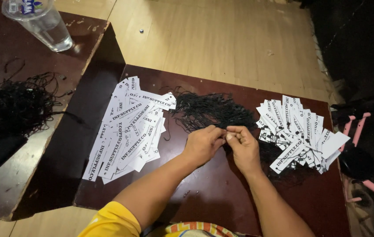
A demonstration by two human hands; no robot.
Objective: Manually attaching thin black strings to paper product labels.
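My left hand (203,144) and my right hand (243,146) meet fingertip to fingertip over a dark brown low table (222,193). Both pinch a thin black string pulled from the bundle of black strings (211,110) just beyond them. A spread pile of white printed paper tags (127,131) lies left of my left hand. A second pile of white tags with black strings attached (296,129) lies right of my right hand.
A second, worn table (2,188) stands at the left with a tangle of black strings (13,105) and a clear plastic cup of water (42,22). Light wooden floor (222,39) lies beyond. A pink-framed object (362,175) sits at the right.
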